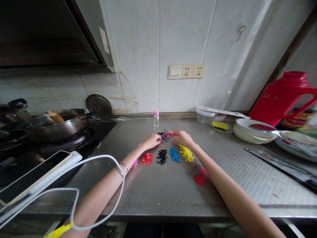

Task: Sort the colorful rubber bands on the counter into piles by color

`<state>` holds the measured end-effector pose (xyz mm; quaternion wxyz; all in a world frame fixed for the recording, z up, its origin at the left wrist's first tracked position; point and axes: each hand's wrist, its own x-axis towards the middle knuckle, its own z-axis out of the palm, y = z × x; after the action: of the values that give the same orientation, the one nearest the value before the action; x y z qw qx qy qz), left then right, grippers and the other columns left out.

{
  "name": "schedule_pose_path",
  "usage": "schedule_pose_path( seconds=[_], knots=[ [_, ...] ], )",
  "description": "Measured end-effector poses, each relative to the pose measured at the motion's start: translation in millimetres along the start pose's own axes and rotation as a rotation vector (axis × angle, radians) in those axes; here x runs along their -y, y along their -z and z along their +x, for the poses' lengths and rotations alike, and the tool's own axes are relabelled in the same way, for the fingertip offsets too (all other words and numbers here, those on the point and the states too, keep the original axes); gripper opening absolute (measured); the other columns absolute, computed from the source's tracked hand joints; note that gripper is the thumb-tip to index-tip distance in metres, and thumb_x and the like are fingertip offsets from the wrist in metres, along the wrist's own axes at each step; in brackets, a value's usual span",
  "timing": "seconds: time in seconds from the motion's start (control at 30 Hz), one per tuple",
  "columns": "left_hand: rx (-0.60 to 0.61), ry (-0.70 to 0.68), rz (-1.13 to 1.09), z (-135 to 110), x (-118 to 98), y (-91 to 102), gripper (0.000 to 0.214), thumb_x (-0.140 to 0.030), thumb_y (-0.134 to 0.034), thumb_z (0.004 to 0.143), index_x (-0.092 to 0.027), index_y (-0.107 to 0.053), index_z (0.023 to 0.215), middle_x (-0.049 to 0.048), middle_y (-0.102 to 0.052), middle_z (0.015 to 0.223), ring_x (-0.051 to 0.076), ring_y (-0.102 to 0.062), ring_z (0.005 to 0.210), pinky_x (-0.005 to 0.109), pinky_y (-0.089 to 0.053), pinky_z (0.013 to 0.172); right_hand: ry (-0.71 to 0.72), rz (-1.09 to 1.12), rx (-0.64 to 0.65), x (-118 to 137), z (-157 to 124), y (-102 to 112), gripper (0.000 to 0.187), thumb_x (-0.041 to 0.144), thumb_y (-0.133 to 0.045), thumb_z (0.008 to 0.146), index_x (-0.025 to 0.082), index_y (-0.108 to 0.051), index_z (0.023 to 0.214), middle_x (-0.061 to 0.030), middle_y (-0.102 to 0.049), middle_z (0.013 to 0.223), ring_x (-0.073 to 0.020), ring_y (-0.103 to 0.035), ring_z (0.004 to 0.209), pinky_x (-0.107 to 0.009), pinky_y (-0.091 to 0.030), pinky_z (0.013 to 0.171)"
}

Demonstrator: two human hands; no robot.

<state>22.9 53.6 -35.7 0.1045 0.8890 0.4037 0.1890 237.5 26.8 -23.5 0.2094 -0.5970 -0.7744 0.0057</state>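
A mixed heap of small coloured clips (pixel 165 134) lies on the steel counter (pixel 158 188). My left hand (pixel 151 141) rests at the heap's left edge with fingers curled into it. My right hand (pixel 182 138) is at the heap's right edge, fingers pinched on a small piece I cannot make out. In front of the heap lie sorted piles: pink (pixel 135 163), red (pixel 147 159), black (pixel 162 156), blue (pixel 175 155) and yellow (pixel 186 153). A flat red piece (pixel 200 178) lies beside my right forearm. A small clear bottle with a pink cap (pixel 156 121) stands just behind the heap.
A wok (pixel 53 127) sits on the stove at the left. A phone (pixel 32 177) with a white cable (pixel 99 162) lies at the near left. Bowls (pixel 250 130), a yellow sponge (pixel 220 125), a clear tub (pixel 205 115) and a red thermos (pixel 284 97) stand at the right.
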Motion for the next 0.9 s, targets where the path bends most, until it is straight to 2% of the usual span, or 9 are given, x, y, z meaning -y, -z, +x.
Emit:
schedule_pose_path(
  seconds=[0.1,0.2,0.33,0.47,0.57,0.63,0.9],
  knots=[
    [-0.018,0.009,0.047,-1.7,-2.8,4.0,0.019,-0.022,-0.049,0.075,-0.017,-0.066,0.079,0.0053,-0.066,0.081,0.016,-0.058,0.072,0.022,-0.039,0.063,0.028,-0.031,0.022,7.9,-2.5,0.6,0.023,0.029,-0.045,0.081,0.024,-0.064,0.092,-0.0032,-0.064,0.098,-0.0161,-0.056,0.090,-0.022,-0.041,0.073],
    [-0.002,0.021,0.035,-1.1,-0.3,17.9,0.018,-0.020,-0.049,0.073,-0.014,-0.066,0.075,0.0062,-0.066,0.076,0.015,-0.057,0.067,0.022,-0.038,0.061,0.054,-0.044,0.053,15.3,-4.2,3.8,0.023,0.028,-0.045,0.081,0.024,-0.064,0.093,-0.0038,-0.062,0.102,-0.0163,-0.056,0.093,-0.022,-0.041,0.075],
    [0.196,0.005,-0.125,-4.3,10.4,48.4,0.016,-0.015,-0.052,0.066,-0.011,-0.067,0.070,0.0046,-0.065,0.067,0.012,-0.055,0.060,0.020,-0.037,0.057,0.076,-0.056,0.063,20.3,-4.3,6.3,0.026,0.031,-0.042,0.083,0.024,-0.063,0.097,-0.0048,-0.060,0.106,-0.0173,-0.055,0.095,-0.023,-0.042,0.075],
    [0.425,0.038,-0.264,-20.6,18.0,70.6,0.015,-0.020,-0.058,0.062,-0.012,-0.068,0.069,0.0018,-0.064,0.063,0.010,-0.052,0.056,0.019,-0.035,0.053,0.113,-0.068,0.081,23.0,-3.1,7.0,0.027,0.028,-0.042,0.082,0.026,-0.061,0.102,-0.0039,-0.060,0.108,-0.0176,-0.054,0.099,-0.023,-0.043,0.075],
    [0.569,0.067,-0.307,-33.8,19.0,73.7,0.014,-0.020,-0.060,0.061,-0.013,-0.069,0.068,0.0002,-0.063,0.060,0.009,-0.050,0.054,0.018,-0.035,0.052,0.123,-0.080,0.112,25.6,-2.7,6.0,0.028,0.026,-0.043,0.081,0.029,-0.061,0.102,-0.0024,-0.058,0.113,-0.0172,-0.053,0.100,-0.024,-0.043,0.077],
    [0.624,0.089,-0.326,-39.2,19.0,71.5,0.013,-0.019,-0.059,0.061,-0.013,-0.069,0.068,0.0002,-0.063,0.060,0.009,-0.050,0.054,0.018,-0.035,0.052,0.136,-0.087,0.116,27.2,-2.9,3.9,0.029,0.026,-0.043,0.081,0.030,-0.061,0.103,-0.0018,-0.057,0.114,-0.0170,-0.053,0.101,-0.024,-0.043,0.079],
    [0.696,0.156,-0.356,-42.4,19.9,67.4,0.018,-0.022,-0.063,0.059,-0.013,-0.069,0.073,0.0020,-0.065,0.064,0.010,-0.051,0.055,0.018,-0.037,0.052,0.158,-0.175,0.118,32.5,-2.0,-3.3,0.028,0.029,-0.041,0.083,0.029,-0.060,0.104,-0.0033,-0.056,0.112,-0.0179,-0.050,0.104,-0.026,-0.044,0.077]
  ],
)
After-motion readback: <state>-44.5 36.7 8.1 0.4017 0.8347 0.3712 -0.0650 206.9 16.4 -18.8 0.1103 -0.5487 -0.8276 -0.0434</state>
